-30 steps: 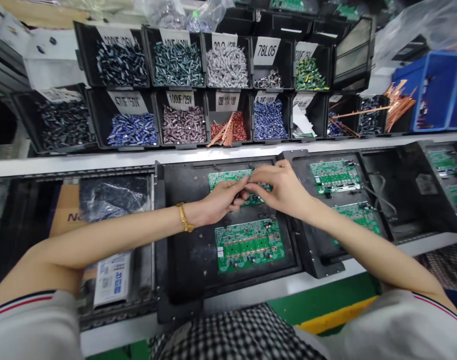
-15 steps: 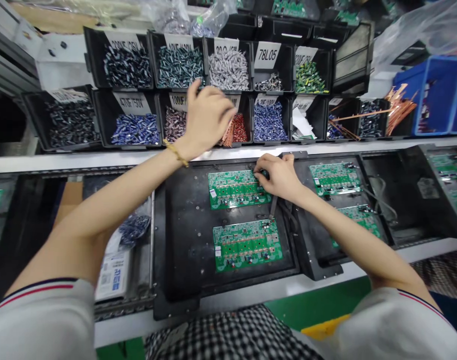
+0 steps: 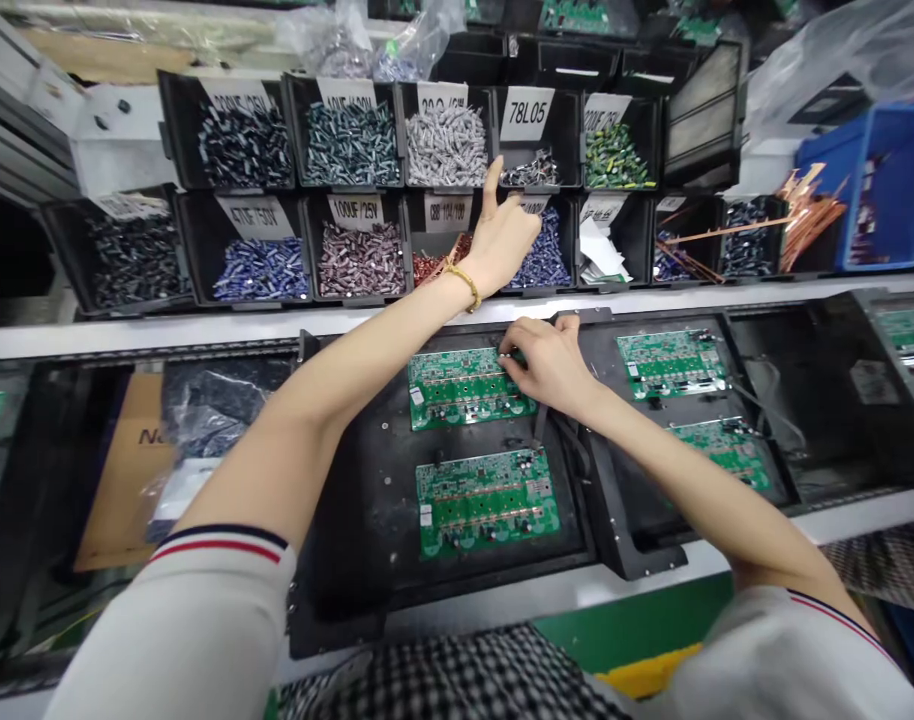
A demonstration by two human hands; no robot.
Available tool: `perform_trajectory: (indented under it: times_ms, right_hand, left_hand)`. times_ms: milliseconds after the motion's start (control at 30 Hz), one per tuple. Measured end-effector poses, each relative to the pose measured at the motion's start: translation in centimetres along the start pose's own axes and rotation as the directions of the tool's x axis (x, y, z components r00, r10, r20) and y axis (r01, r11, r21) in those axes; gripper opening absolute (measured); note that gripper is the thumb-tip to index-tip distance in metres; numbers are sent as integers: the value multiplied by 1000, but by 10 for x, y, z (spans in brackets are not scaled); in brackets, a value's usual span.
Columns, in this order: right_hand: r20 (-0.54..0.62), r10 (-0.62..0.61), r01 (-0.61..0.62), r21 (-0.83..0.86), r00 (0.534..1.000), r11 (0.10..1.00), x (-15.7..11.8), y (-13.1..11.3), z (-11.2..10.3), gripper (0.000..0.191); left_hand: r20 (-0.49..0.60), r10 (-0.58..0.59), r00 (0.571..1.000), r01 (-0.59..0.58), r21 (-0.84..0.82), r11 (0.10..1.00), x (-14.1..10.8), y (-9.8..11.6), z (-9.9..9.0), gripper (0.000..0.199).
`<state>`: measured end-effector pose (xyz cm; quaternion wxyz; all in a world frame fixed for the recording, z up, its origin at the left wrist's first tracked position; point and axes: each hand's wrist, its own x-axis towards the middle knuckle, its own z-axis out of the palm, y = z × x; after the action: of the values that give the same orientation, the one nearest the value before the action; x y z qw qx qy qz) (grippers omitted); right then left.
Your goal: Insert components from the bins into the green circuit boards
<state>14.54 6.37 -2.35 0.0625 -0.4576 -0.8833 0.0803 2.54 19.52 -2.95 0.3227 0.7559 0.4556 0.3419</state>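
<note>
My left hand, with a yellow bracelet at its wrist, is over the lower row of bins, in front of the blue parts. Its index finger points up toward the 78L05 bin; the other fingers are partly curled, and I see nothing in them. At the right end of the upper green circuit board, my right hand has thumb and fingers pinched together; what they hold is too small to name. A second board lies below on the same black tray.
Labelled black bins of small parts stand in two rows behind the tray. To the right are another tray with two boards, copper-coloured strips and a blue bin. A cardboard piece lies at the left.
My left hand has moved right, from above the 100UF/25V bin to in front of the blue parts, its index finger now extended. My right hand stays at the upper board's right end.
</note>
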Motion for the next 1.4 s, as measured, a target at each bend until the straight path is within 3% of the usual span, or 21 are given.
perform_trajectory:
  times_ms: [100,267,433,567,633,700,767,833,933,1000,1067,1267,1400]
  right_hand:
    - [-40,25,-21,93,999,995,-1,1,-1,12]
    - [-156,92,-45,281,983,959,-3,0,-16,11]
    - [-216,140,-68,309,966,948,-6,-2,-23,8]
    - [-205,147,-77,317,968,945,-8,-2,-20,9]
    - [-207,148,-78,312,967,947,-11,0,-20,10]
    - [-230,158,-83,307,960,948,-15,3,-22,10]
    - [-279,182,-91,309,943,947,-18,5,-27,10]
    - [-337,204,-88,328,919,941,-20,3,-32,9]
    - [-358,185,-44,367,915,929,-20,-7,-36,9]
    - [-326,136,-6,371,936,929,-19,-15,-35,12]
    - [-303,90,23,350,949,937,-20,-23,-33,15]
    - [-325,-16,85,198,946,977,-26,-30,-34,19]
    - [-229,-62,86,98,971,991,-18,-11,-42,19]
  left_hand:
    - [-37,54,998,-47,181,982,-4,7,-5,22]
    - [-109,-8,994,20,110,994,2,0,-13,20]
    - [-100,7,995,8,144,990,6,-11,-10,22]
    - [-118,-17,993,38,175,984,11,-7,-9,19]
    - [-182,-51,982,63,61,996,8,2,-13,15]
    - [-221,-138,966,98,-186,978,-4,15,-18,11]
    - [-133,-305,943,204,-494,845,-30,29,-24,9]
    - [100,-471,876,391,-719,574,-65,42,-27,16]
    - [411,-560,719,578,-801,156,-118,54,-29,25]
    - [481,-564,671,592,-806,18,-142,58,-28,27]
    - [487,-572,660,579,-815,-26,-156,61,-25,28]
    - [472,-584,660,579,-815,-4,-161,72,-18,29]
    - [392,-660,641,601,-791,114,-162,67,-21,23]
